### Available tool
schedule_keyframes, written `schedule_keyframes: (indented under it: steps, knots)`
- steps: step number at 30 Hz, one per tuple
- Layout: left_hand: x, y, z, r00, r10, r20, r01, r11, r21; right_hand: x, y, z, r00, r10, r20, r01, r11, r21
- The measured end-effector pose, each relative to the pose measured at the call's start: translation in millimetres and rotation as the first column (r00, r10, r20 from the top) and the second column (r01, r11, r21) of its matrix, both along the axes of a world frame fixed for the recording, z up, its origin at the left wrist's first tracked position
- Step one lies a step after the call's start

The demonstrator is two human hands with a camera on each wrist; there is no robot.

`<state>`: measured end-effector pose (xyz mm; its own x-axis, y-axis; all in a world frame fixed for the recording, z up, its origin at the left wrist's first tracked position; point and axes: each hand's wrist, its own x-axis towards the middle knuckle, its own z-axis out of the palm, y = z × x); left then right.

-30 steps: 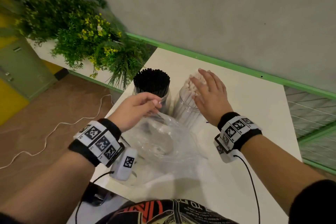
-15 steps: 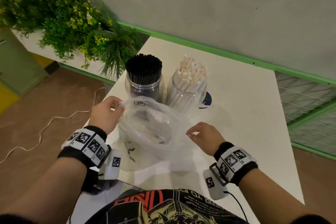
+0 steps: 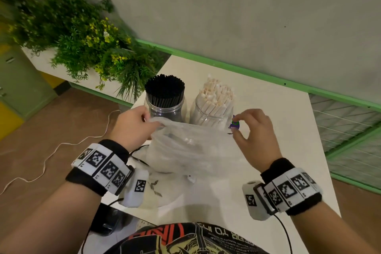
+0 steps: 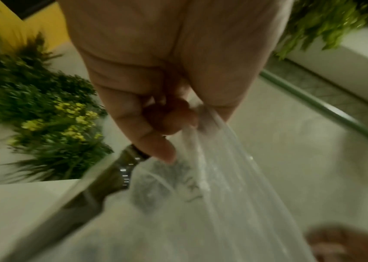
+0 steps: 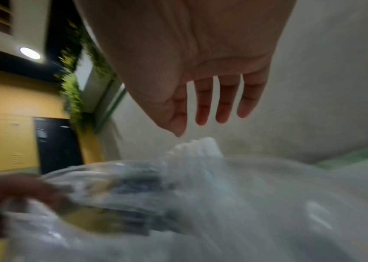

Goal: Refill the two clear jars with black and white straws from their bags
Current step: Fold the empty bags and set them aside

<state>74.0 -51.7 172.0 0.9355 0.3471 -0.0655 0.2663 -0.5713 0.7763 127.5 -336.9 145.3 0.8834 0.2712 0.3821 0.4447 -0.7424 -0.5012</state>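
Two clear jars stand side by side at the back of the white table (image 3: pixel 284 121). The left jar (image 3: pixel 165 110) is packed with black straws (image 3: pixel 165 89), the right jar (image 3: pixel 208 116) with white straws (image 3: pixel 217 94). A crumpled clear plastic bag (image 3: pixel 185 150) sits just in front of them. My left hand (image 3: pixel 151 123) pinches the bag's upper left edge, its curled fingers (image 4: pixel 167 148) bunching the plastic (image 4: pixel 223 203). My right hand (image 3: pixel 237 128) hovers at the bag's upper right corner beside the white jar; its fingers (image 5: pixel 223 106) hang relaxed and hold nothing above the bag (image 5: pixel 234 203).
A small purple and green thing (image 3: pixel 235 124) lies on the table behind my right fingertips. Green plants (image 3: pixel 86 37) crowd the table's left rear corner. The grey wall with green trim (image 3: pixel 247 74) runs behind. A white cable (image 3: pixel 51 154) trails on the floor at left.
My right hand left the white straws, dropped to the bag's near side, then rose to its right corner. My left hand raised the bag's left edge toward the black jar.
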Motion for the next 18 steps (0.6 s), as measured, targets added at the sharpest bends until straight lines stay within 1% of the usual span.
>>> schedule_keyframes:
  steps: [1, 2, 4, 5, 6, 7, 8, 9, 10, 11, 12, 13, 14, 15, 16, 18]
  knots:
    - [1, -7, 6, 1.000, -0.006, 0.015, 0.006, 1.000, -0.023, -10, 15, 13, 0.995, 0.085, 0.051, -0.087, 0.995, 0.039]
    - [2, -13, 11, 0.999, -0.017, 0.030, 0.019, 0.999, -0.051, -21, 32, 24, 0.980, 0.188, 0.071, -0.190, 0.981, 0.033]
    - [5, -26, 20, 0.996, -0.050, 0.068, 0.057, 0.994, -0.097, -36, 63, 35, 0.942, 0.335, 0.019, -0.333, 0.941, -0.069]
    - [6, -32, 26, 0.994, -0.067, 0.086, 0.079, 0.987, -0.140, -38, 75, 34, 0.933, 0.360, -0.022, -0.360, 0.927, -0.101]
    - [6, -36, 30, 0.991, -0.092, 0.093, 0.110, 0.971, -0.213, -38, 83, 32, 0.933, 0.356, -0.048, -0.359, 0.929, -0.092]
    - [6, -41, 35, 0.988, -0.123, 0.096, 0.147, 0.937, -0.315, -34, 87, 31, 0.939, 0.340, -0.052, -0.342, 0.939, -0.038]
    - [6, -42, 38, 0.981, -0.161, 0.109, 0.192, 0.888, -0.419, -30, 87, 31, 0.948, 0.317, -0.042, -0.315, 0.948, 0.041]
    - [5, -41, 40, 0.970, -0.198, 0.138, 0.241, 0.840, -0.487, -25, 85, 31, 0.957, 0.289, -0.029, -0.284, 0.952, 0.114]
    - [6, -38, 39, 0.958, -0.232, 0.171, 0.286, 0.829, -0.481, -20, 81, 33, 0.964, 0.267, -0.011, -0.261, 0.950, 0.168]
    - [7, -32, 35, 0.944, -0.265, 0.196, 0.324, 0.854, -0.406, -16, 76, 35, 0.966, 0.258, 0.005, -0.253, 0.943, 0.218]
    - [8, -24, 30, 0.933, -0.304, 0.191, 0.347, 0.900, -0.265, -12, 72, 39, 0.965, 0.261, 0.010, -0.253, 0.927, 0.278]
    - [9, -19, 26, 0.926, -0.342, 0.158, 0.360, 0.927, -0.104, -9, 67, 43, 0.963, 0.268, -0.002, -0.251, 0.904, 0.345]
    - [9, -14, 21, 0.922, -0.369, 0.117, 0.368, 0.929, 0.026, -6, 63, 49, 0.963, 0.270, -0.017, -0.241, 0.882, 0.405]
    - [9, -13, 18, 0.921, -0.379, 0.088, 0.370, 0.923, 0.104, -3, 59, 54, 0.965, 0.263, -0.019, -0.227, 0.864, 0.448]
    - [10, -12, 14, 0.924, -0.375, 0.075, 0.366, 0.923, 0.117, -1, 55, 59, 0.970, 0.245, -0.006, -0.213, 0.856, 0.472]
    - [13, -16, 11, 0.929, -0.341, 0.142, 0.332, 0.940, 0.085, 3, 48, 68, 0.977, 0.209, 0.035, -0.200, 0.853, 0.482]
